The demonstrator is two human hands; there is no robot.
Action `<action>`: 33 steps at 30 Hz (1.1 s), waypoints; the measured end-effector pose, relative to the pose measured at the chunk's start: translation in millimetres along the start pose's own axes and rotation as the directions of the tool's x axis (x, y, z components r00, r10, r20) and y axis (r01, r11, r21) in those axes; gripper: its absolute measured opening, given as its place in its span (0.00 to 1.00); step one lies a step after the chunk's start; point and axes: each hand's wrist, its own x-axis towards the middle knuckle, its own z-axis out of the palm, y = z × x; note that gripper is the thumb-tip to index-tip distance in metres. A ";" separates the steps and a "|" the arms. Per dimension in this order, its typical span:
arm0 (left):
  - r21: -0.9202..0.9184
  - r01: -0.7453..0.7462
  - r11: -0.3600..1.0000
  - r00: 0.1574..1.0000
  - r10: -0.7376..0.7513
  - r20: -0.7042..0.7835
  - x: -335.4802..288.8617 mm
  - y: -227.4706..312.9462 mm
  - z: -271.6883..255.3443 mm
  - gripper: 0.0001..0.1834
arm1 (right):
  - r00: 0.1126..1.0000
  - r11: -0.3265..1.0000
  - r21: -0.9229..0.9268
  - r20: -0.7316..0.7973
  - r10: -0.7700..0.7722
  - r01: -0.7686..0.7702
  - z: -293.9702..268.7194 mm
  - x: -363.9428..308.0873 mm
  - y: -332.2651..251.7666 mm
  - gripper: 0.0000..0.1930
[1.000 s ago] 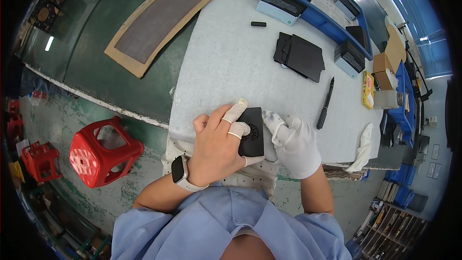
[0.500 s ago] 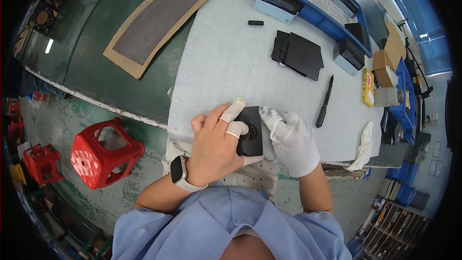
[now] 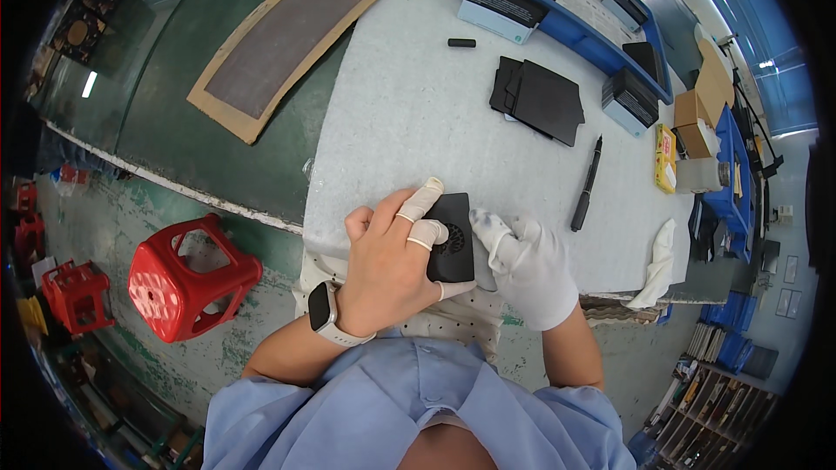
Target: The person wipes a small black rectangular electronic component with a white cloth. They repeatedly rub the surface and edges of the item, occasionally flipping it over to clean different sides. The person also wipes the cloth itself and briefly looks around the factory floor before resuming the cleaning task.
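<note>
A flat black rectangular piece (image 3: 461, 261) with a dark round emblem lies at the table's near edge. My left hand (image 3: 387, 248), with pale finger cots on some fingers, grips it from the left, two fingertips on its face and another finger along its near edge. Close by its right edge is my right hand (image 3: 531, 265), in a white glove with dark smudges at the index fingertip. The gloved fingers are curled together, and what they hold, if anything, is hidden. Farther off lies a stack of similar black pieces (image 3: 549, 103).
A black marker (image 3: 589, 183) lies uncapped at the right, its cap (image 3: 461, 43) farther back. Beyond are a blue tray (image 3: 657, 78) with boxes, a yellow packet (image 3: 665, 158) and a white cloth (image 3: 655, 261). A brown-edged board (image 3: 300, 35) and red stool (image 3: 187, 274) are left.
My right hand has slid a little toward me along the black piece's right edge, uncovering its far right corner. My left hand and the piece have stayed in place.
</note>
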 end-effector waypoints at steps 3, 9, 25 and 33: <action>0.004 0.000 1.000 1.000 0.000 0.003 0.4 0.3 -0.5 0.30 | 1.000 1.000 -0.015 0.003 -0.004 0.004 -2.2 -1.6 -1.8 0.12; 0.001 -0.008 1.000 1.000 0.008 -0.006 0.6 0.0 -0.5 0.30 | 0.999 1.000 -0.022 -0.031 -0.023 0.023 -3.6 -1.8 -4.3 0.10; -0.053 0.020 0.998 0.999 -0.019 0.032 0.8 1.4 -5.6 0.34 | 0.857 0.565 0.650 0.314 0.408 -0.508 -25.2 -3.0 2.4 0.14; -0.042 0.020 0.999 0.996 -0.023 -0.082 15.3 4.9 -17.3 0.43 | 0.891 0.050 0.945 0.286 0.353 -0.324 -33.7 -3.6 -1.6 0.19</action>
